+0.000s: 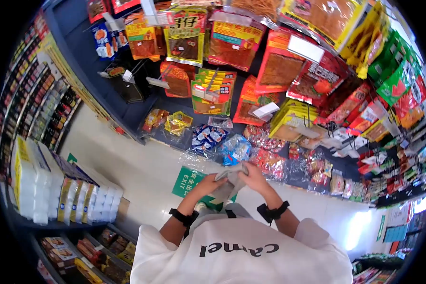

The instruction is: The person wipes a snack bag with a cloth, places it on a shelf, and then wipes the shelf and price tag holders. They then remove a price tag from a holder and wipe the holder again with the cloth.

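Observation:
A grey cloth (226,184) hangs between my two hands, held in front of my body above the floor. My left hand (211,183) grips its left edge with curled fingers. On the other side, my right hand (252,177) pinches the upper right part of it. The cloth is folded and crumpled, and its lower part drapes down. Just beyond my hands, a blue snack packet (235,149) and red wrapped snacks (269,162) lie on the bottom shelf. A black band circles each wrist.
Hanging snack bags (235,40) with price tags on hooks fill the rack ahead. A green exit sign (187,181) is on the floor. White packs of tissue rolls (33,182) stand at left, above bins of packaged food (87,251).

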`<state>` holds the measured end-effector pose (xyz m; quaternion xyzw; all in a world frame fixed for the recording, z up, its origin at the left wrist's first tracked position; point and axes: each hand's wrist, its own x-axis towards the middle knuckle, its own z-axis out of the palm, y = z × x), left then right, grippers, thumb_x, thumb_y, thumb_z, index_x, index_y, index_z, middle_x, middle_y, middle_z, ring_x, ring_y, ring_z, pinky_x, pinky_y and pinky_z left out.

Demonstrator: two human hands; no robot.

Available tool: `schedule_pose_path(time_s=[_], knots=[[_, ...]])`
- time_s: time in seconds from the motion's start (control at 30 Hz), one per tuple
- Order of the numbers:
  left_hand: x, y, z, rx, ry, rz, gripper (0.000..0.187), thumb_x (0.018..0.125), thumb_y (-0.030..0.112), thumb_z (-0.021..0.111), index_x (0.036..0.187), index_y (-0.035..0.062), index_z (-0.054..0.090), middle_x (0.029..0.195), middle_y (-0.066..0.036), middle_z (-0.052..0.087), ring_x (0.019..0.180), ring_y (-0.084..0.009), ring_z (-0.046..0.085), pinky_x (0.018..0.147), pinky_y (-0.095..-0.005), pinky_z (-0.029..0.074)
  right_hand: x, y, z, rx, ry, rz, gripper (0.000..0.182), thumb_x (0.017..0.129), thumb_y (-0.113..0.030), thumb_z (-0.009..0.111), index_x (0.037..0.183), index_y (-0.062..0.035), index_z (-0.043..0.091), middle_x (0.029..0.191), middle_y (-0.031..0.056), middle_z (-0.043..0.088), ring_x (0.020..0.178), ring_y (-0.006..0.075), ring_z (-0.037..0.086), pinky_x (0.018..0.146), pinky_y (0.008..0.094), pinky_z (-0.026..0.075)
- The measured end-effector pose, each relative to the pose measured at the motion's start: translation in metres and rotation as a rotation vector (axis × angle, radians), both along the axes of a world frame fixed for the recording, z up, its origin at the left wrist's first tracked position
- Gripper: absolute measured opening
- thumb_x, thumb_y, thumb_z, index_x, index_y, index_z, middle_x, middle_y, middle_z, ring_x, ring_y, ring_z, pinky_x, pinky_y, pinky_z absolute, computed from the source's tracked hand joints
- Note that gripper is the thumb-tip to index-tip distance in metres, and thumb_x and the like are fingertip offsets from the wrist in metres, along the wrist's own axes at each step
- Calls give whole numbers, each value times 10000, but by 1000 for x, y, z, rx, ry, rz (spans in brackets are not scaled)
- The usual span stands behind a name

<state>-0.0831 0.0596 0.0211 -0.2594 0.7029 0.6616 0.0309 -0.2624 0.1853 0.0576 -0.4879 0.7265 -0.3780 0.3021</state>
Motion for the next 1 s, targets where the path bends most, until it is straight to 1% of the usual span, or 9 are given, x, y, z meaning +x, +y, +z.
schedule_pose_path(time_s=[0.03, 0.13, 0.3, 0.4, 0.47, 0.53, 0.6, 0.73, 1.0], knots=[[-4, 3, 2, -76, -59, 2, 399, 904, 357, 583, 1129, 27, 599, 996, -60, 648, 875, -152, 592, 767, -312, 472, -2, 3, 6, -57, 164, -30, 409, 801, -204, 602, 1140, 12, 521, 983, 235, 601, 922, 351, 603, 796, 377, 469], [-18, 4, 9, -61, 89, 111, 383, 912, 341, 570, 1141, 36, 597, 994, -55, 648, 876, -165, 601, 764, -311, 474, -8, 5, 22, -94, 82, -62, 415, 795, -188, 604, 1128, 34, 495, 977, 244, 600, 904, 374, 601, 791, 383, 472], [-46, -3, 14, 228, 183, 245, 387, 941, 293, 493, 1225, 34, 540, 1025, -31, 628, 913, -129, 578, 799, -281, 456, 9, 5, 24, -328, 312, 39, 572, 663, -164, 743, 1138, -16, 463, 1352, 168, 360, 1205, 400, 396, 982, 451, 372], [-61, 0, 56, 228, 287, 313, 412, 945, 290, 433, 1248, 21, 509, 1043, -34, 616, 971, -121, 557, 847, -275, 436, 24, -4, 25, -427, 463, -61, 611, 611, -162, 775, 1091, 2, 434, 1354, 175, 351, 1208, 427, 371, 1009, 482, 338], [-70, -5, 62, 158, 266, 119, 440, 944, 305, 399, 1255, 10, 497, 1045, -59, 615, 1010, -149, 542, 895, -292, 409, 14, -11, 28, -446, 493, -106, 577, 602, -103, 773, 1037, 2, 409, 1336, 184, 352, 1197, 433, 374, 992, 482, 350], [-74, 2, 94, 164, 360, 264, 452, 953, 325, 390, 1234, -6, 514, 1062, -105, 616, 992, -176, 543, 907, -309, 394, -6, -15, 32, -513, 483, -102, 532, 612, -37, 745, 1019, -5, 405, 1299, 189, 379, 1179, 432, 392, 967, 482, 365], [-80, -27, 111, -148, 201, -37, 467, 970, 317, 343, 1217, -41, 513, 1078, -142, 609, 1010, -214, 560, 947, -301, 384, -22, -20, 41, -548, 440, -65, 483, 638, 26, 692, 1023, -13, 402, 1263, 198, 401, 1155, 430, 415, 947, 470, 379], [-86, -68, 122, -359, 454, 40, 524, 979, 415, 371, 1158, -48, 542, 1026, -131, 639, 966, -213, 588, 893, -325, 427, -40, -32, 60, -568, 153, -85, 490, 643, 54, 663, 1054, -33, 412, 1254, 206, 408, 1153, 409, 433, 946, 433, 384], [-101, -195, 227, -415, 817, 330, 527, 1006, 389, 301, 1160, -61, 527, 1064, -155, 635, 966, -204, 610, 897, -323, 444, -43, -84, 172, -811, 740, -306, 554, 630, -7, 716, 1146, -72, 524, 1275, 174, 427, 1186, 366, 431, 979, 441, 356]])
